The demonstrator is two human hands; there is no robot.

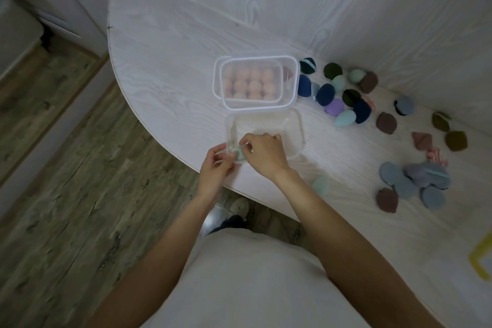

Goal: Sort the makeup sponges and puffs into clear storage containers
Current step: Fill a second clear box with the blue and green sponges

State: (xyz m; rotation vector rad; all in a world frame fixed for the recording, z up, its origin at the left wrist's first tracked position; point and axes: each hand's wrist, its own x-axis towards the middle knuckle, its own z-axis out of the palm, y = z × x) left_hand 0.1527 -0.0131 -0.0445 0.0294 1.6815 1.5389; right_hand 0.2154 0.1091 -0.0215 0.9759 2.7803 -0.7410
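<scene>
A clear open container point(294, 125) sits near the table's front edge. At its near left corner both hands meet around a mint green sponge point(238, 154): my left hand point(217, 165) pinches it from the left, and my right hand point(263, 153) closes on it from above. Behind stands a lidded clear container point(288, 80) filled with several peach sponges point(249, 84). Another mint sponge point(320, 185) lies on the table by my right forearm. To the right lie mixed sponges and puffs point(343, 98) in navy, purple, mint, brown and olive.
A heap of grey-blue round puffs point(407, 181) and brown puffs point(387, 200) lies at the right. The white table point(173, 48) has a curved front edge over a wooden floor point(66, 168). A white wall rises behind. A yellow object point(480, 261) shows at the right edge.
</scene>
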